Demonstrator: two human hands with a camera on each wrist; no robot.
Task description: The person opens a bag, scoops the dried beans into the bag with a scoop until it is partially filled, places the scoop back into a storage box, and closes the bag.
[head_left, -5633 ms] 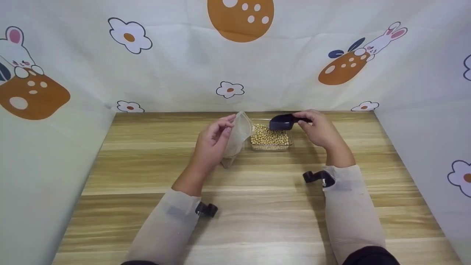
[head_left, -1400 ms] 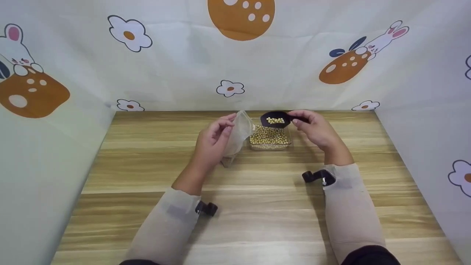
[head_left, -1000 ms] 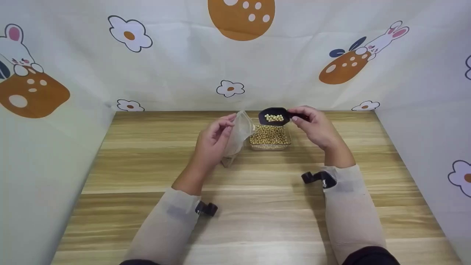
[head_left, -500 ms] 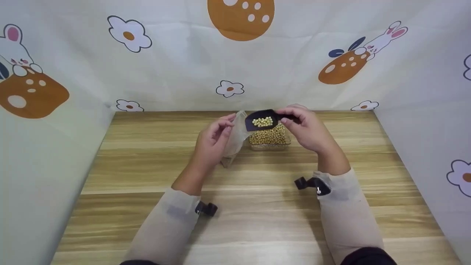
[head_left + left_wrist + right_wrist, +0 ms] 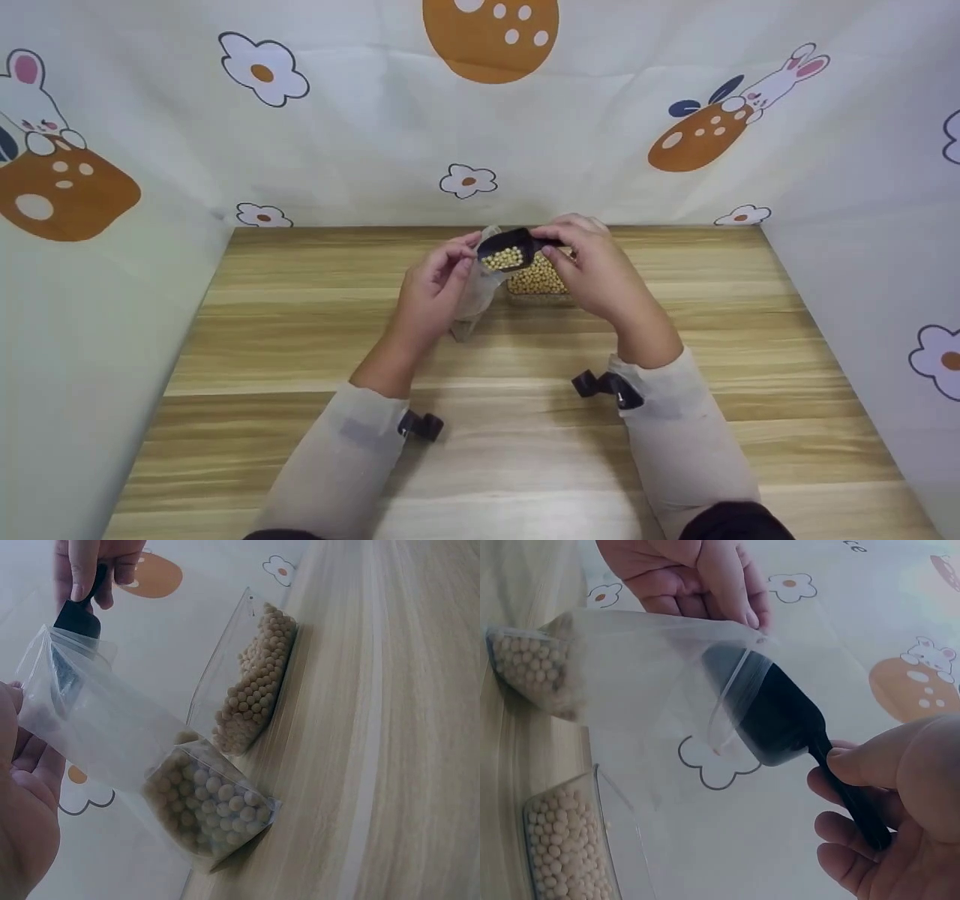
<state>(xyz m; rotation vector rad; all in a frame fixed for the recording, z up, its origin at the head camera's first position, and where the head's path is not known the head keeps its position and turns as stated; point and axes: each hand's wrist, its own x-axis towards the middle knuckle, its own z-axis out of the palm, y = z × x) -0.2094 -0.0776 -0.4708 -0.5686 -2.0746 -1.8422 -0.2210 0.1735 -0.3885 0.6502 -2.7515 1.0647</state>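
My left hand [image 5: 433,292] pinches the upper edge of a clear plastic bag [image 5: 112,712], whose bottom holds soybeans [image 5: 214,802] and stands on the table. By its handle, my right hand [image 5: 592,266] grips a black scoop [image 5: 780,716]. The scoop's front lies inside the bag's mouth, seen through the plastic in both wrist views. Soybeans [image 5: 504,259] rest in the scoop's bowl in the head view. Beneath the right hand, a clear rectangular container [image 5: 540,298] of soybeans sits on the table, partly covered by that hand and the scoop.
The wood-grain table [image 5: 495,465] runs back to a pale curtain [image 5: 360,135] printed with flowers and rabbits, which also closes off both sides. Small black camera mounts [image 5: 424,426] stick out from both wrists.
My right hand lifted the scoop out of the container with soybeans in it, then carried it left into the bag's mouth. My left hand and the bag stay in place.
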